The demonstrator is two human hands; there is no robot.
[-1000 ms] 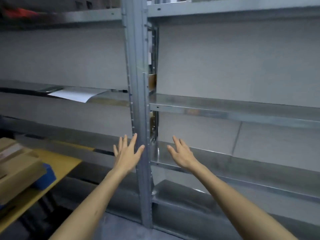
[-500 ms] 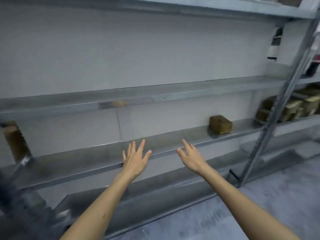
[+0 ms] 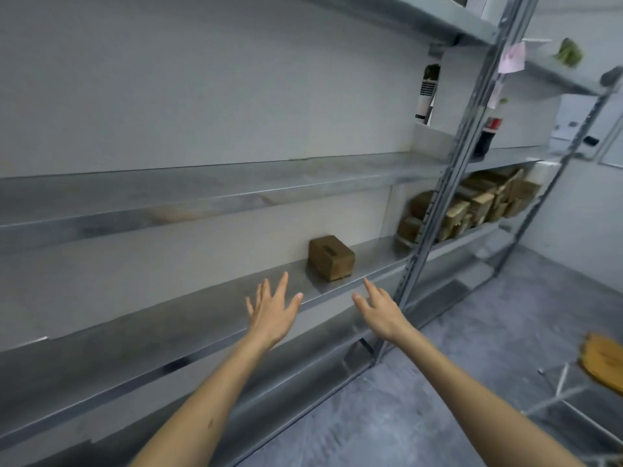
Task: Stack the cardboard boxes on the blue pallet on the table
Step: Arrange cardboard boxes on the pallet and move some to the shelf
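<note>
A small brown cardboard box (image 3: 331,257) stands alone on the metal shelf (image 3: 202,318) at about waist height. My left hand (image 3: 273,311) reaches toward it with fingers spread and holds nothing, a short way below and left of the box. My right hand (image 3: 379,310) is stretched out with straight fingers, just right of and below the box, also holding nothing. Neither hand touches the box. A pile of several more cardboard boxes (image 3: 472,203) fills the shelf bay further right. The blue pallet and the table are out of view.
A grey upright post (image 3: 448,183) separates the two shelf bays. A dark bottle (image 3: 487,136) stands on the shelf above the pile. At the right edge a tan object (image 3: 603,358) sits on a wire frame. Grey concrete floor (image 3: 438,399) lies below.
My view has swung right along the shelving, away from the table and the pallet. The lone box has come closer, and both hands now reach near it.
</note>
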